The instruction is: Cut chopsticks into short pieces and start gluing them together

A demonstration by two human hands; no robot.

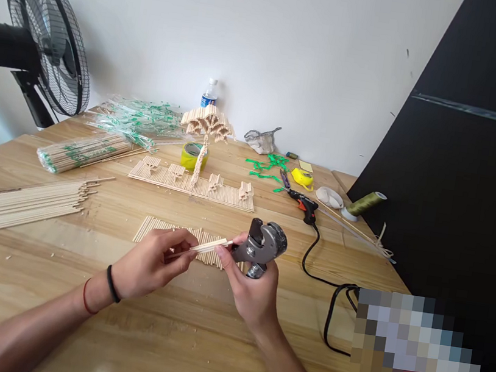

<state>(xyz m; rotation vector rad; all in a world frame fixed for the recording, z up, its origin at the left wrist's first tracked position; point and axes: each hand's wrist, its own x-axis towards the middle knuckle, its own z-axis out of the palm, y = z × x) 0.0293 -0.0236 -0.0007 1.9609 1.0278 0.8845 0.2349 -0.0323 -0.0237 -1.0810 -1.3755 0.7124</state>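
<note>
My left hand (154,262) is closed around a few thin wooden sticks (209,246), its thumb and fingers pinching them. The sticks slant up to the right, and the thumb and a finger of my right hand (253,297) touch their far end. Also in my right hand is a grey metal hand cutter (265,244), its curved jaw turned up and away from the sticks. Just beneath both hands lies a row of short cut sticks (154,225), side by side on the table and partly hidden by my fingers.
Behind stands a stick-built tree model (208,122) on a slatted base (165,182). Long loose sticks (19,203) and a bagged bundle (84,152) lie left, near a fan (47,38). Right are a glue gun (305,206), its black cord (311,262) and a yellow tape measure (302,178).
</note>
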